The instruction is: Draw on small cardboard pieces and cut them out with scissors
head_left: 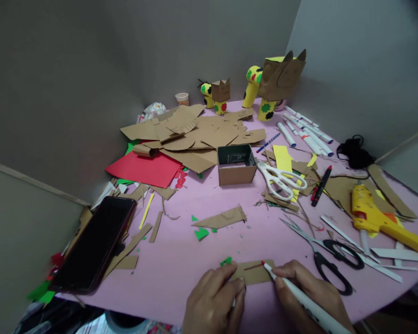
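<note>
At the near edge of the pink table [181, 250], my left hand [214, 299] presses its fingers down on a small brown cardboard piece [254, 272], holding it flat. My right hand [310, 292] is closed round a white marker [299, 297] with a red tip. The tip touches the cardboard, where a short red line shows. A green paper scrap [226, 261] lies just beyond my left fingers.
Black-handled scissors [330, 260] lie right of my hand, with a yellow glue gun [379, 218], white scissors [280, 180] and markers [306, 130] beyond. A small cardboard box [236, 164], cardboard scraps [195, 132], red paper [142, 168], a phone [94, 243] and yellow tube figures [264, 86] stand farther off.
</note>
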A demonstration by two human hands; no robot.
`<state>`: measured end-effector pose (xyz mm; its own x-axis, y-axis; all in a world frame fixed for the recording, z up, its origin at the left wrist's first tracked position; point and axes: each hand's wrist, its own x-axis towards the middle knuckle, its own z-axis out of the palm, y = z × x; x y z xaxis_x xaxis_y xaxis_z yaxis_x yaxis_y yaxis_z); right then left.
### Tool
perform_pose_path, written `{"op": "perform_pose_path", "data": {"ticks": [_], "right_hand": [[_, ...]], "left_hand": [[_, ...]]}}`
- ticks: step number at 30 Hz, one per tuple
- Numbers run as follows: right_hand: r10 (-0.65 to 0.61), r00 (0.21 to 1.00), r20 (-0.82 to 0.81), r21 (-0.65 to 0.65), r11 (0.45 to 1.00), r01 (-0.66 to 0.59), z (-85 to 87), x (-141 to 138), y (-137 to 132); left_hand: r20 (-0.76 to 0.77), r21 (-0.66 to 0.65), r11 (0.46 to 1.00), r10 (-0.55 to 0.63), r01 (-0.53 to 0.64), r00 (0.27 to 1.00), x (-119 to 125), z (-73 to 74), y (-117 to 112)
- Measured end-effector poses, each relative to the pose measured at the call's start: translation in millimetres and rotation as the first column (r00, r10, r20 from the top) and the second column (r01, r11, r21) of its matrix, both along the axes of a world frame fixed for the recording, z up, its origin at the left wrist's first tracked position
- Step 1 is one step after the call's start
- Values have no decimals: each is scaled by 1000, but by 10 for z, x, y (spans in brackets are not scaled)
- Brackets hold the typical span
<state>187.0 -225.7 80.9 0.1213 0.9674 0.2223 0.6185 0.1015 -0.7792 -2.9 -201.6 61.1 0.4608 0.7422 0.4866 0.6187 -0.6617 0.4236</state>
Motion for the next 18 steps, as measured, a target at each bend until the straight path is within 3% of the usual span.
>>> {"op": "perform_pose_path", "data": {"ticks": [14,18], "right_hand": [[-20,1000,-7,28,999,20,-26,4,-13],[39,999,0,104,994,-39,-39,-6,-15]], "left_hand": [[-4,14,1000,12,-12,1000,6,21,-3],[8,17,1000,2,-2,1000,-3,10,-2]]}}
